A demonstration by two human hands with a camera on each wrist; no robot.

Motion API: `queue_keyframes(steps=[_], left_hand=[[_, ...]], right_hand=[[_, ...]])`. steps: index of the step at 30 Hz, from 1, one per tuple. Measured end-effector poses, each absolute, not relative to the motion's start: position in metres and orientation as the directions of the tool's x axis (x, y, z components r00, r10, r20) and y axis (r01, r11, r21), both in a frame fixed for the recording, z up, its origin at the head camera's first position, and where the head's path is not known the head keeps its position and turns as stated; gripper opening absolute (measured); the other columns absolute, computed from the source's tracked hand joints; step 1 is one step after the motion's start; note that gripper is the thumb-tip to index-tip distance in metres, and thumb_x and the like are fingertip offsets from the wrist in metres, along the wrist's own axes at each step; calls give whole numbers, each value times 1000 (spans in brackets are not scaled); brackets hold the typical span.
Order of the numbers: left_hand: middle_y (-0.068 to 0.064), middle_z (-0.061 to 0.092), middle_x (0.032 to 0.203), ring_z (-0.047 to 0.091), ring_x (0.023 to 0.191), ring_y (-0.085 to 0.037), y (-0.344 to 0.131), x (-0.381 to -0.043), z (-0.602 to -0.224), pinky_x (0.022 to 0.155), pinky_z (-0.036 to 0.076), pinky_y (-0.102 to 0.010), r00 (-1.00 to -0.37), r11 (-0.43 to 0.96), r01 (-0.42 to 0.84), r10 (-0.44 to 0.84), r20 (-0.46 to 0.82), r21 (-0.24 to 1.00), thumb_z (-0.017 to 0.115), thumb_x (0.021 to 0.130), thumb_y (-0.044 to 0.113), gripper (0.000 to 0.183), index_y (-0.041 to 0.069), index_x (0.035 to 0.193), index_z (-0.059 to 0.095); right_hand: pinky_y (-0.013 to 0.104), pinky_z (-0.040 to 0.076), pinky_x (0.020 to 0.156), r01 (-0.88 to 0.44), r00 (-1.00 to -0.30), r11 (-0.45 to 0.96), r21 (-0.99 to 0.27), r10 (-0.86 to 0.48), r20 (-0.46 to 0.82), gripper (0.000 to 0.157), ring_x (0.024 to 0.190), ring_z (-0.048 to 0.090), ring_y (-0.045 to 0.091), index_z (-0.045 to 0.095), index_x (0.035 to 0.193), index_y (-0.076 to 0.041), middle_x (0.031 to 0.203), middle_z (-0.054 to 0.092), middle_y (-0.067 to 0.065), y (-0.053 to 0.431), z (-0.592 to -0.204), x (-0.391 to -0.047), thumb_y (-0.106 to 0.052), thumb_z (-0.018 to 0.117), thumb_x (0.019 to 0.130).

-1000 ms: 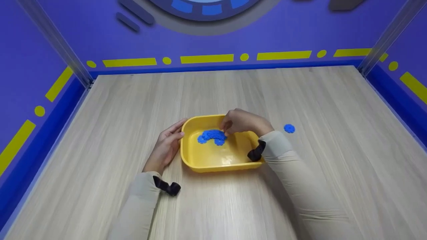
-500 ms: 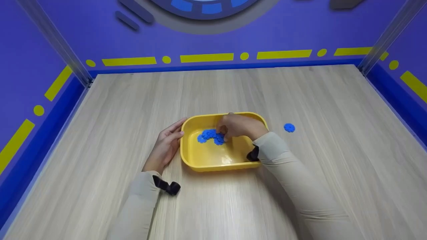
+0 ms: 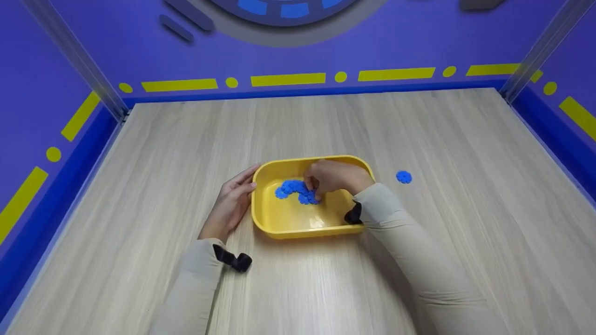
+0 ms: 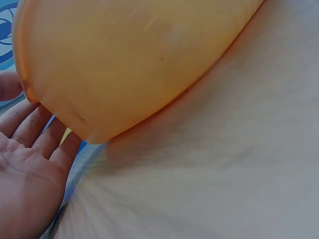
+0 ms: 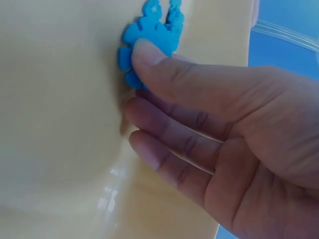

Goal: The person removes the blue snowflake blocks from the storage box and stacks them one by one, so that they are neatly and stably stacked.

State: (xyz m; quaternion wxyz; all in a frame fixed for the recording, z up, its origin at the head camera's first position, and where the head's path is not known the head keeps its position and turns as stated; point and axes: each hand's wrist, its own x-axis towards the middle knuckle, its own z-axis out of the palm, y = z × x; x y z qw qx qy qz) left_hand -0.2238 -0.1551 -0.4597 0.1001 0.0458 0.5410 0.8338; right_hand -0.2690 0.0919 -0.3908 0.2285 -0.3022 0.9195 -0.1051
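A yellow plastic basin [image 3: 288, 223] stands on the wooden table. My left hand [image 3: 231, 197] holds its left rim, thumb on top and fingers against the outer wall; in the left wrist view the left hand [image 4: 32, 164] shows its palm beside the basin wall. Several blue notched plastic discs [image 3: 292, 187] lie overlapping in a curved row on the basin floor. My right hand [image 3: 333, 176] reaches inside at the row's right end. In the right wrist view, the thumb of my right hand [image 5: 214, 114] presses on a blue notched disc [image 5: 149, 37], pinching it with the index finger, which is mostly hidden.
One blue notched disc [image 3: 404, 177] lies on the table right of the basin. Purple-blue panels [image 3: 298, 56] with yellow marks border the back and sides of the table [image 3: 186, 130]. A small black camera [image 3: 240, 263] sits at the left wrist.
My right hand has moved lower and deeper into the basin. A blue disc now shows under its fingertips at the row's right end. The left hand and basin stay nearly still.
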Motion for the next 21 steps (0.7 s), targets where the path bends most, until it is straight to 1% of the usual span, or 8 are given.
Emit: queue_keyframes(steps=[3,6,10,15,21], left_hand=[[-16,36,153,38,139,-23,-155,-223,-459,112,37,-32,-976,-388,-118,216,-34,914,46,92,-4,54,-4,145,36],[-16,36,153,38,139,-22,-155,-223,-459,113,36,-33,-975,-386,-120,217,-36,915,47,92,-4,54,-4,145,36],[-16,37,152,41,136,-21,-155,-224,-459,110,40,-31,-976,-398,-124,216,-39,909,47,92,-4,54,-4,145,37],[-17,37,152,46,132,-19,-155,-224,-458,106,44,-29,-976,-410,-128,215,-41,903,48,92,-5,54,-4,145,37],[-17,36,152,41,136,-20,-155,-224,-459,112,38,-32,-976,-397,-133,211,-51,908,46,92,-5,54,-5,145,35]], right_hand=[[27,47,71,-510,-710,794,-331,-606,-360,14,78,52,16,63,88,-9,85,60,2,93,-390,-270,-7,75,81],[28,49,74,-521,-702,787,-331,-616,-358,13,79,53,17,64,90,-9,87,62,2,94,-389,-270,-6,74,82],[28,51,73,-534,-689,770,-349,-636,-349,10,79,54,17,67,91,-8,90,65,4,97,-385,-270,-3,71,83],[25,48,67,-534,-684,759,-373,-647,-337,10,77,54,16,69,90,-9,89,66,3,101,-378,-270,-1,69,83],[27,51,69,-515,-696,766,-385,-636,-333,11,77,57,16,69,94,-10,92,68,3,105,-372,-269,-4,67,86]])
